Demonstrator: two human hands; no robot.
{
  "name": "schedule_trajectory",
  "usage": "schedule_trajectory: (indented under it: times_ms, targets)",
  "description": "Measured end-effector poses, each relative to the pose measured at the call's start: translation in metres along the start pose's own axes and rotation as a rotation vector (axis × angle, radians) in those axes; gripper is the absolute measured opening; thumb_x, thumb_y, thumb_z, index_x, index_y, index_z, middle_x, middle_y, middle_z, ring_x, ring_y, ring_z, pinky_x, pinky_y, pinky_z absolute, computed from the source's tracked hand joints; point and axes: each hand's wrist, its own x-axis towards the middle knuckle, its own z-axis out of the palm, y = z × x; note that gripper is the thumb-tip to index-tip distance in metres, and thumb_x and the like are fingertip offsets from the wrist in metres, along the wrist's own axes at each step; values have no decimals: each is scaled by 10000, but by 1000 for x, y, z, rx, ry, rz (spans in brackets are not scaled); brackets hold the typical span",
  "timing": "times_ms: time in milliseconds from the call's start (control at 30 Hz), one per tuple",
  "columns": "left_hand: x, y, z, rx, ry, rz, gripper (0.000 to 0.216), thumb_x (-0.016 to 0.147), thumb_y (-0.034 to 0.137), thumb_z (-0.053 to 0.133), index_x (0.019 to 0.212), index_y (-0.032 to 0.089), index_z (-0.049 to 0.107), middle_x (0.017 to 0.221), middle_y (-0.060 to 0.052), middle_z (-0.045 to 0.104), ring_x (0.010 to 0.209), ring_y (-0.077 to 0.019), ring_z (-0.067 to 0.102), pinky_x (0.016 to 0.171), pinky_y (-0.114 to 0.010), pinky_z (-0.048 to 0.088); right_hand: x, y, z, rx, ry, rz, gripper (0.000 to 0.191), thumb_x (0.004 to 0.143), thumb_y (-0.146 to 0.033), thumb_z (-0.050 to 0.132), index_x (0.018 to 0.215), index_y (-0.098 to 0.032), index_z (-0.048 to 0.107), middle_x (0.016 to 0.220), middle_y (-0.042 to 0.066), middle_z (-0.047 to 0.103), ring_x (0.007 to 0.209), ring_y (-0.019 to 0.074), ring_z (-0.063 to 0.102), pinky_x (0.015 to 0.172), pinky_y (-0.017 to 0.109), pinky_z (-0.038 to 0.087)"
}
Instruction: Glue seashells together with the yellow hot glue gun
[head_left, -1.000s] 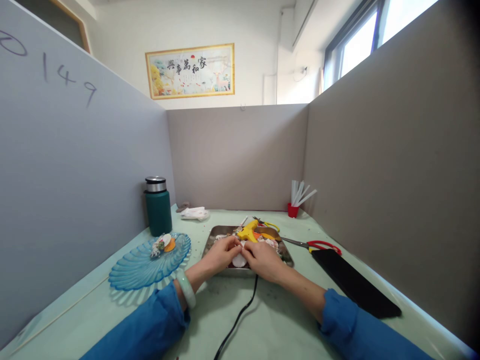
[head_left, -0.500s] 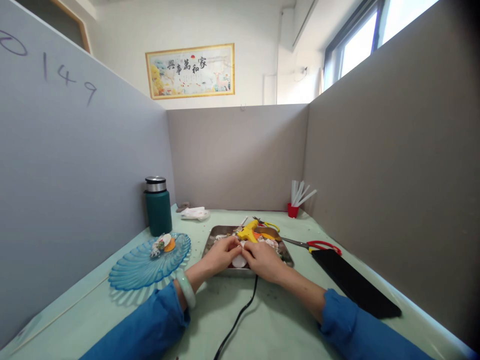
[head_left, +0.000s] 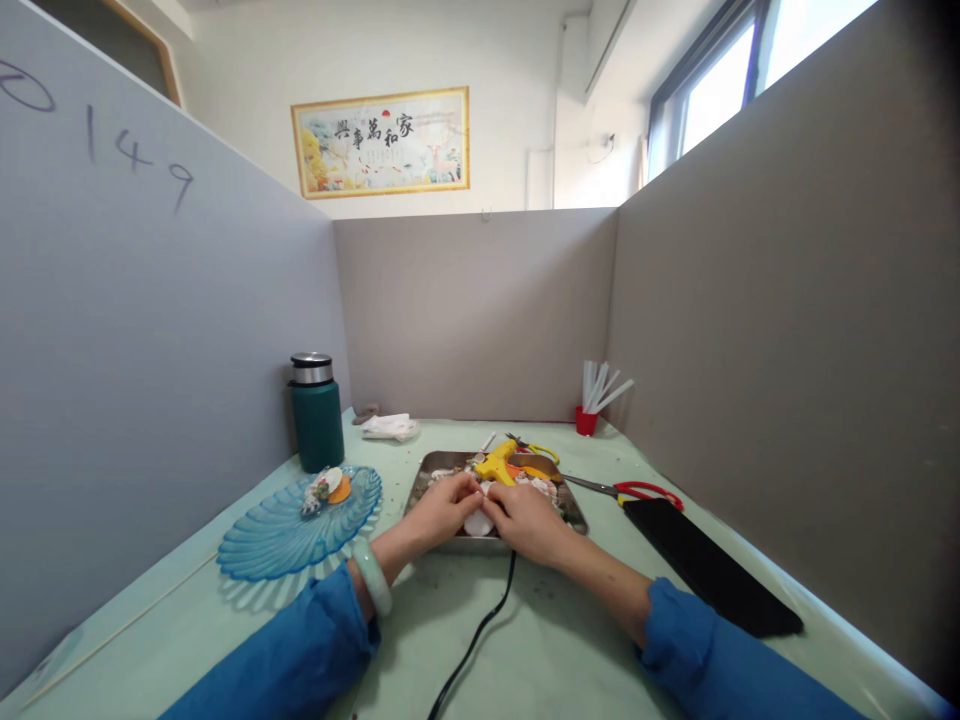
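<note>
Just below the meeting fingertips (head_left: 466,484) of left hand (head_left: 442,508) and right hand (head_left: 529,520), a smooth, round, white disc (head_left: 478,523), over a shallow metal tray (head_left: 469,546). Fingertips drawn narrow, close together; cannot tell whether pinching the disc's upper edge or something smaller. Beyond the fingertips, a yellow plastic glue gun (head_left: 496,465). Left of the fingertips, on a ribbed, translucent blue dish (head_left: 277,545), a small lumpy cluster (head_left: 322,492), partly white, orange and speckled: apparently done. Around the fingertips, many shell-like pieces (head_left: 541,486), loose and apparently unused; judged only partway along. Nearer than the fingertips, a thin black cable (head_left: 480,630); to their right, long-bladed scissors (head_left: 649,490) with glossy red grips.
</note>
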Motion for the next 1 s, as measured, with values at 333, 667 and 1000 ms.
schedule_trajectory:
  times_ms: [333,667,1000]
  targets:
    - [1,-3,1,-4,0,6,214,778,346,459,789,150,543,662,4,546,609,-117,497,535,-211,363,1,1,2,-12,3,3,368,905,-392,318,823,-170,601,775,51,631,687,135,535,580,234,261]
    - [-1,1,0,70,18,24,215,775,340,454,781,147,551,676,-5,552,619,-121,489,542,-211,366,1,1,2,-35,12,-1,346,900,-370,328,807,-174,598,751,43,632,668,132,533,566,233,254]
    - [-3,6,-1,141,25,45,221,784,336,443,780,149,562,691,-11,566,632,-129,491,555,-216,363,0,-1,0,-63,-15,9,371,906,-384,321,837,-171,616,786,53,644,699,143,547,579,238,267]
